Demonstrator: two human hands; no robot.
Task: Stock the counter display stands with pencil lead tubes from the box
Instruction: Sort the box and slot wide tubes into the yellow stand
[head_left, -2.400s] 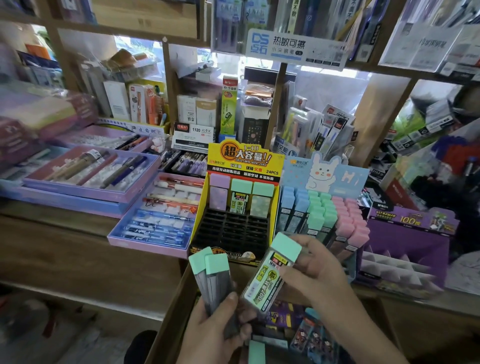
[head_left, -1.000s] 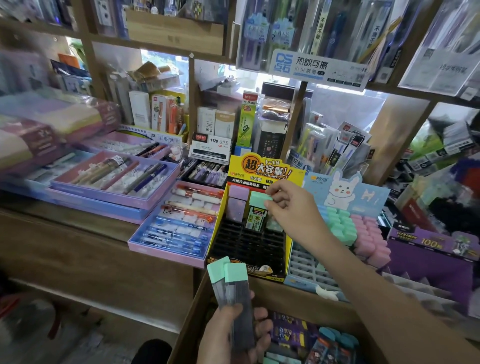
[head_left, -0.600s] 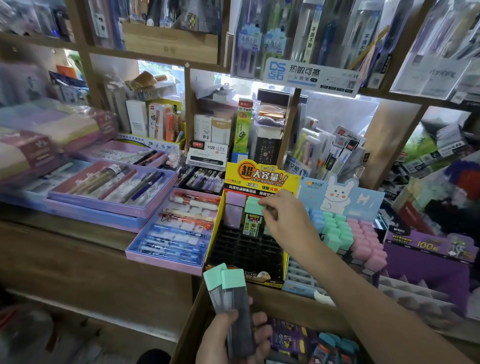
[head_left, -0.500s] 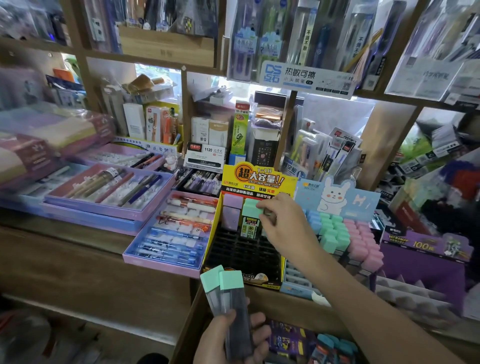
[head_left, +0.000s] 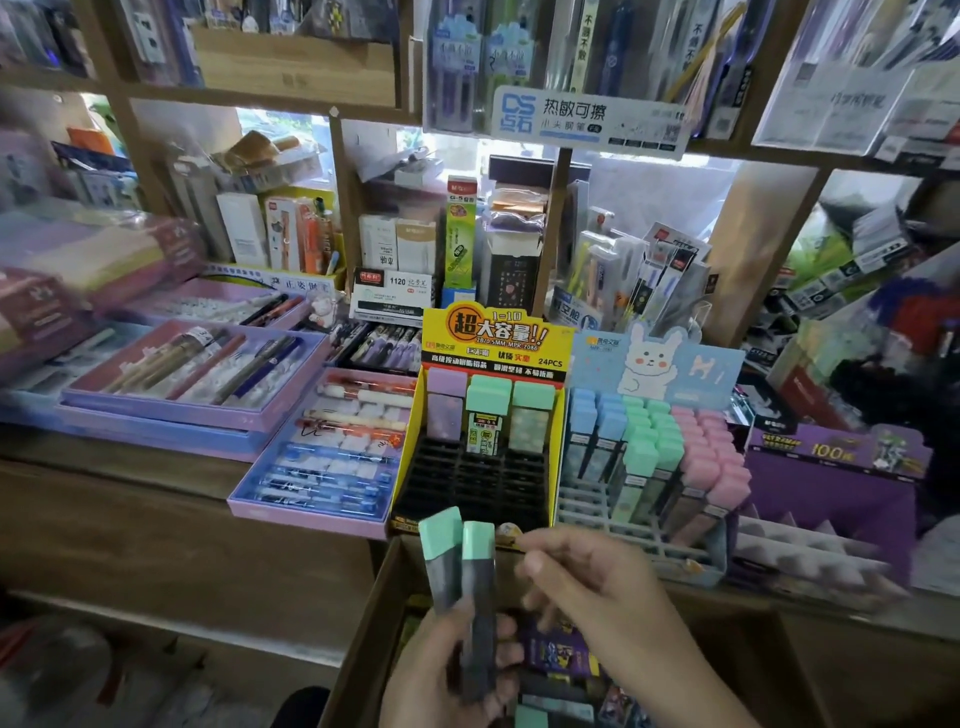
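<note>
Back from the yellow stand (head_left: 493, 340), right hand (head_left: 597, 592) hovers empty, relaxed; left hand (head_left: 431, 670) grips two light, slick tubes (head_left: 475, 597), best pinched mid-body.

A: Where is the way in open?
B: From above — the black slots (head_left: 478, 483) of the yellow stand (head_left: 410, 441) gape in front of three tubes (head_left: 488, 397) in its back row.
A: The sides?
B: A pen tray (head_left: 322, 457) hard left, the bunny stand (head_left: 623, 525) hard right — header card (head_left: 493, 338) behind.
</note>
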